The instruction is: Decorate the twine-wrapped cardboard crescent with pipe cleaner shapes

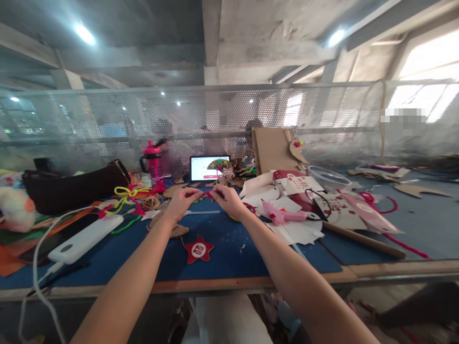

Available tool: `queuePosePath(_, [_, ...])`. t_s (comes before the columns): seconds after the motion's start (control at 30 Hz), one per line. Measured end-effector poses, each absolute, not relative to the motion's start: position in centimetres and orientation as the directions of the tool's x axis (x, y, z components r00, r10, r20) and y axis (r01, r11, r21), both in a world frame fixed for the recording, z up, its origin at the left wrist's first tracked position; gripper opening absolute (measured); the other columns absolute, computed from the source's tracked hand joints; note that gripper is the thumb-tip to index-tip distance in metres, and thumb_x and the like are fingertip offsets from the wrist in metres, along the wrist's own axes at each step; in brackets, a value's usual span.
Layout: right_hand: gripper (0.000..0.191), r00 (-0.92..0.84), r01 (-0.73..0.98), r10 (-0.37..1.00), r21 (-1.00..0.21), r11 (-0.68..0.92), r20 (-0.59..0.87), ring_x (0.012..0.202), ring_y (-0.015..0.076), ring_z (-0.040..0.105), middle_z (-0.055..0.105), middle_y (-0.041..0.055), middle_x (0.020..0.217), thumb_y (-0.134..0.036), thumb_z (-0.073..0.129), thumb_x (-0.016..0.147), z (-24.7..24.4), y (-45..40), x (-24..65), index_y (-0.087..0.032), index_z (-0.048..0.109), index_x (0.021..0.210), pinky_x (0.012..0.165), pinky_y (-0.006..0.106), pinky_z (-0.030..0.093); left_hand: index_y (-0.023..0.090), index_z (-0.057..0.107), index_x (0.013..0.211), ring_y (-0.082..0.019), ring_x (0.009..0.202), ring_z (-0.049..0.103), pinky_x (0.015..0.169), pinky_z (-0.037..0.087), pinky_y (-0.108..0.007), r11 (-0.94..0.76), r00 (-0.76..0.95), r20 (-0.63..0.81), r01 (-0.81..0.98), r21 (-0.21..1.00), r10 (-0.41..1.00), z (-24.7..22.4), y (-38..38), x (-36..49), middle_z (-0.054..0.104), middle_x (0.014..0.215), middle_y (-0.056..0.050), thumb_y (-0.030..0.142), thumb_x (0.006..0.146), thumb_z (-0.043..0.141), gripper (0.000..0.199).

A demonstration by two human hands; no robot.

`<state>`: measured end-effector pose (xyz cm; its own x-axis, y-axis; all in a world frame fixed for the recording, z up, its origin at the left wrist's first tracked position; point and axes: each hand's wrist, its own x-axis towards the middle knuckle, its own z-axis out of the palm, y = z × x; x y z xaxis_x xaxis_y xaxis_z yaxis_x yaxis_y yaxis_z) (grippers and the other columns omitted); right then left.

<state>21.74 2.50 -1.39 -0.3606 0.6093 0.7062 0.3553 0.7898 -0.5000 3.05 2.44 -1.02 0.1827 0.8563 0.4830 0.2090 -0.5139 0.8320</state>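
Both my arms reach over the blue table mat [222,260]. My left hand [183,201] and my right hand [226,198] meet in front of the tablet, their fingertips pinched. Between them is a small piece of pinkish-red fuzzy stem [207,194], with a bit of green close by; most of it is hidden by the fingers. Nearer me lies a red star [199,249] with a round white label. A brown cardboard piece [178,231] sits by my left wrist. Beside my right wrist, scissors with red and yellow handles [248,207] are partly covered.
A pink glue gun [283,213] rests on white paper scraps at right, near a wooden stick [364,240]. A tablet [210,168], a pink bottle [153,161] and cardboard [273,150] stand at the back. A white power bank [86,239] with a cable lies left.
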Motion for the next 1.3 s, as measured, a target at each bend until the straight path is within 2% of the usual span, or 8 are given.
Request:
queuePosePath(0.13, [0.025, -0.370, 0.332, 0.600, -0.502, 0.798, 0.709, 0.064, 0.0131, 0.053, 0.060, 0.0019, 0.067, -0.032, 0.044, 0.088, -1.5, 2.6, 21.7, -0.018, 0.050, 0.068, 0.065, 0.023, 0.039, 0.014, 0.072, 0.081, -0.020, 0.073, 0.064, 0.069, 0.049, -0.029, -0.610, 0.231, 0.569, 0.401, 0.683, 0.789, -1.1, 2.4, 3.1, 0.071, 0.076, -0.006, 0.041, 0.074, 0.064, 0.029])
queuePosePath(0.27, [0.025, -0.326, 0.364, 0.624, -0.515, 0.776, 0.710, 0.059, 0.0122, 0.050, 0.056, 0.0003, 0.063, -0.035, 0.043, 0.088, -1.5, 2.6, 21.6, -0.019, 0.048, 0.069, 0.061, 0.023, 0.037, 0.014, 0.069, 0.098, -0.019, 0.071, 0.066, 0.070, 0.052, -0.030, -0.649, 0.254, 0.597, 0.326, 0.688, 0.761, -1.6, 2.2, 3.6, 0.071, 0.075, -0.006, 0.032, 0.080, 0.057, 0.028])
queuePosePath(0.4, [0.026, -0.302, 0.371, 0.613, -0.503, 0.781, 0.730, 0.059, 0.0119, 0.047, 0.053, -0.0003, 0.062, -0.035, 0.042, 0.087, -1.4, 2.5, 21.6, -0.019, 0.046, 0.068, 0.060, 0.023, 0.035, 0.014, 0.069, 0.089, -0.019, 0.072, 0.067, 0.069, 0.053, -0.028, -0.674, 0.291, 0.608, 0.352, 0.650, 0.739, -1.8, 1.9, 4.3, 0.071, 0.075, -0.006, 0.028, 0.080, 0.056, 0.021])
queuePosePath(0.57, [0.024, -0.294, 0.334, 0.617, -0.527, 0.782, 0.730, 0.062, 0.0118, 0.046, 0.051, -0.0007, 0.064, -0.035, 0.043, 0.087, -1.5, 2.6, 21.5, -0.019, 0.044, 0.069, 0.062, 0.023, 0.036, 0.014, 0.068, 0.097, -0.018, 0.066, 0.066, 0.063, 0.052, -0.027, -0.679, 0.278, 0.620, 0.344, 0.649, 0.734, -2.3, 1.8, 5.0, 0.069, 0.076, -0.005, 0.024, 0.081, 0.052, 0.025])
queuePosePath(0.83, [0.025, -0.256, 0.228, 0.656, -0.615, 0.755, 0.710, 0.064, 0.0116, 0.045, 0.050, -0.0012, 0.067, -0.038, 0.043, 0.086, -2.0, 3.0, 21.2, -0.019, 0.044, 0.071, 0.064, 0.023, 0.038, 0.013, 0.071, 0.090, -0.022, 0.076, 0.065, 0.068, 0.050, -0.029, -0.652, 0.242, 0.606, 0.320, 0.687, 0.758, -2.4, 1.2, 5.7, 0.071, 0.080, -0.007, 0.030, 0.079, 0.056, 0.025])
queuePosePath(1.03, [0.022, -0.273, 0.200, 0.648, -0.617, 0.761, 0.711, 0.067, 0.0128, 0.047, 0.052, 0.0004, 0.071, -0.038, 0.043, 0.086, -2.0, 2.8, 21.0, -0.018, 0.049, 0.077, 0.065, 0.024, 0.040, 0.014, 0.068, 0.075, -0.018, 0.065, 0.059, 0.059, 0.042, -0.025, -0.671, 0.211, 0.651, 0.414, 0.616, 0.729, -2.0, 0.3, 6.0, 0.067, 0.070, -0.004, 0.041, 0.085, 0.048, 0.035])
queuePosePath(1.17, [0.021, -0.324, 0.227, 0.638, -0.597, 0.770, 0.699, 0.067, 0.0127, 0.047, 0.053, 0.0007, 0.071, -0.036, 0.042, 0.087, -1.7, 2.6, 21.1, -0.018, 0.050, 0.079, 0.064, 0.024, 0.039, 0.015, 0.064, 0.069, -0.017, 0.067, 0.057, 0.064, 0.041, -0.025, -0.693, 0.195, 0.690, 0.434, 0.576, 0.696, -2.1, 0.6, 5.8, 0.064, 0.069, -0.003, 0.041, 0.086, 0.046, 0.035])
queuePosePath(1.3, [0.031, -0.322, 0.363, 0.658, -0.553, 0.750, 0.681, 0.060, 0.0117, 0.043, 0.046, -0.0012, 0.061, -0.039, 0.039, 0.089, -1.2, 2.4, 21.6, -0.018, 0.045, 0.067, 0.058, 0.023, 0.034, 0.015, 0.064, 0.071, -0.018, 0.076, 0.058, 0.072, 0.042, -0.027, -0.705, 0.214, 0.687, 0.389, 0.592, 0.695, -1.7, 0.8, 5.4, 0.064, 0.077, -0.004, 0.038, 0.086, 0.046, 0.033])
